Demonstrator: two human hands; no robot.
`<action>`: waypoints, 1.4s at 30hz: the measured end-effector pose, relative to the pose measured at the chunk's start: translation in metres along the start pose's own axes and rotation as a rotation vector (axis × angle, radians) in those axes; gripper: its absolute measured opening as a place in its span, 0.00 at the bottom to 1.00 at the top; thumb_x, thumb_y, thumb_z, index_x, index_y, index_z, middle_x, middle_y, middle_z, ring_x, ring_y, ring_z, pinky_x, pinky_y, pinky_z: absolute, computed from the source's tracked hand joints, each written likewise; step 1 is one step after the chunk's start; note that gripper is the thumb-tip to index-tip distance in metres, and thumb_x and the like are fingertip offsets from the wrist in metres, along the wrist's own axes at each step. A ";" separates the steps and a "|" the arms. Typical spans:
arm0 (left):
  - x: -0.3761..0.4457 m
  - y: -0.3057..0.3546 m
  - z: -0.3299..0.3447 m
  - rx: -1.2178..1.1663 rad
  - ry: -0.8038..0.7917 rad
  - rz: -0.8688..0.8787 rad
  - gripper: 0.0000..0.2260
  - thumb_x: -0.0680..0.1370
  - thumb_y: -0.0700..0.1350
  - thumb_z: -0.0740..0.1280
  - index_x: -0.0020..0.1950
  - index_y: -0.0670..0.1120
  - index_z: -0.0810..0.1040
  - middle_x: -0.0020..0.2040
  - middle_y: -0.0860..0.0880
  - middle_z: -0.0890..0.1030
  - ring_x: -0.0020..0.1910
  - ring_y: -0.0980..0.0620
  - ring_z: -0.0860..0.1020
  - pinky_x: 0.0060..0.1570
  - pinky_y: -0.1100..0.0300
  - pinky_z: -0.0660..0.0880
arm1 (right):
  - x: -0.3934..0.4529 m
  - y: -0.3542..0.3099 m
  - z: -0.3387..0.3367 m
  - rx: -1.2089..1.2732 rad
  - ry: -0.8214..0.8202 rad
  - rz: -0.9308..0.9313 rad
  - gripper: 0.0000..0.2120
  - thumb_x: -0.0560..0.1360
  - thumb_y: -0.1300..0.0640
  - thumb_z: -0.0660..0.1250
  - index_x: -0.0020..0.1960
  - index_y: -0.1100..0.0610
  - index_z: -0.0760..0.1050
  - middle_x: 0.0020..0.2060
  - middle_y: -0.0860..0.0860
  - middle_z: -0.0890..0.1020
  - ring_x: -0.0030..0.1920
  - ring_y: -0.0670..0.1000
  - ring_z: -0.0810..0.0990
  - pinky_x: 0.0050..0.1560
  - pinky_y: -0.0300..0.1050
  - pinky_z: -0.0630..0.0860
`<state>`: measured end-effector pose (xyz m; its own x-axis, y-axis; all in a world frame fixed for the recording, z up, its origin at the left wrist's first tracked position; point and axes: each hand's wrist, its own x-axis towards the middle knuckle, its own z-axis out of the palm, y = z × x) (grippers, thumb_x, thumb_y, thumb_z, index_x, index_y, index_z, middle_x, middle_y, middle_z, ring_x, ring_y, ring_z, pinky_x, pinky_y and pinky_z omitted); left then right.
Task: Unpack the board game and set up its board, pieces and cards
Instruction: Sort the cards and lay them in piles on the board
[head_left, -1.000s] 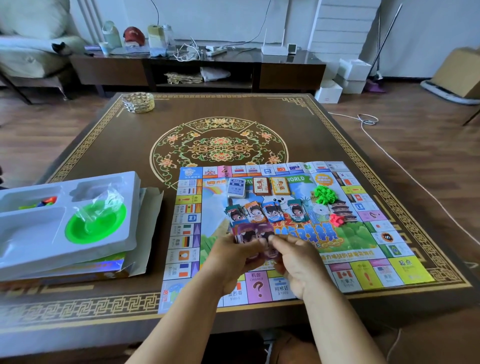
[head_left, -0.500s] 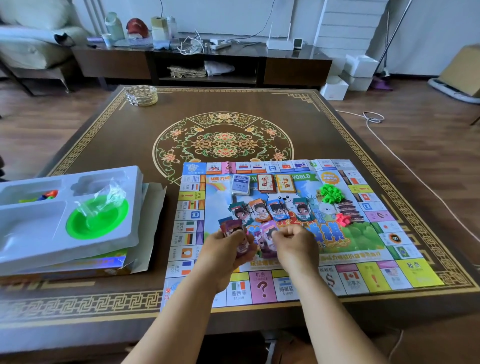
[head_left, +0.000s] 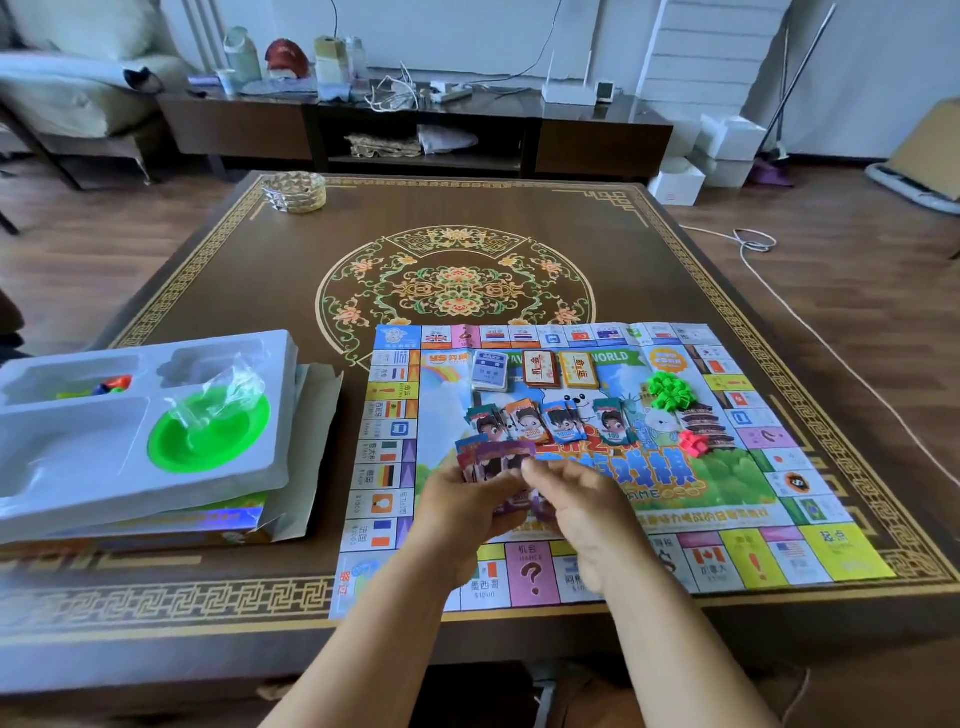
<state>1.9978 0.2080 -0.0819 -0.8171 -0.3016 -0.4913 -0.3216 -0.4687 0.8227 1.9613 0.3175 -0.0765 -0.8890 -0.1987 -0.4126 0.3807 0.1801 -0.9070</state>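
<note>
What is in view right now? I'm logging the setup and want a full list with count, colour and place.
game board: one, multicoloured, flat at the table's near right.
card decks: three, one blue-white, two red and yellow, in a row on the board's far part.
play money piles: four, coloured, in a row below the decks.
green houses: one heap, board's right part.
red pieces: one small heap, just nearer than the green heap.
white tray: one, table's left, on the game box.
green bowl: one, in the tray, clear wrap on it.
gold basket: one, far left of the table.
table: one, dark brown, gold pattern.
left hand: holds purple notes fanned.
right hand: pinches the same notes.
</note>
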 end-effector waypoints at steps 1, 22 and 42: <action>-0.001 0.000 0.001 0.013 -0.014 0.000 0.04 0.73 0.36 0.70 0.47 0.40 0.79 0.37 0.44 0.82 0.35 0.50 0.81 0.33 0.63 0.79 | -0.002 0.001 0.000 0.068 -0.021 0.032 0.05 0.73 0.56 0.70 0.41 0.57 0.79 0.33 0.50 0.81 0.34 0.46 0.77 0.34 0.37 0.69; -0.002 0.005 0.004 -0.051 -0.175 -0.103 0.06 0.78 0.41 0.65 0.51 0.40 0.78 0.43 0.43 0.83 0.40 0.49 0.81 0.39 0.60 0.81 | 0.012 0.013 -0.013 0.162 0.134 0.084 0.05 0.69 0.56 0.75 0.42 0.55 0.81 0.40 0.54 0.85 0.43 0.55 0.83 0.42 0.46 0.78; 0.009 0.001 0.007 -0.037 -0.010 -0.039 0.04 0.78 0.38 0.66 0.52 0.40 0.76 0.40 0.44 0.81 0.34 0.51 0.81 0.33 0.62 0.80 | 0.014 0.002 -0.017 0.037 0.170 0.050 0.04 0.70 0.59 0.74 0.40 0.54 0.79 0.29 0.48 0.78 0.29 0.46 0.73 0.29 0.38 0.69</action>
<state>1.9867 0.2105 -0.0831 -0.8091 -0.2748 -0.5196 -0.3351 -0.5107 0.7918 1.9454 0.3316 -0.0825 -0.8978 -0.0237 -0.4398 0.4317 0.1497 -0.8895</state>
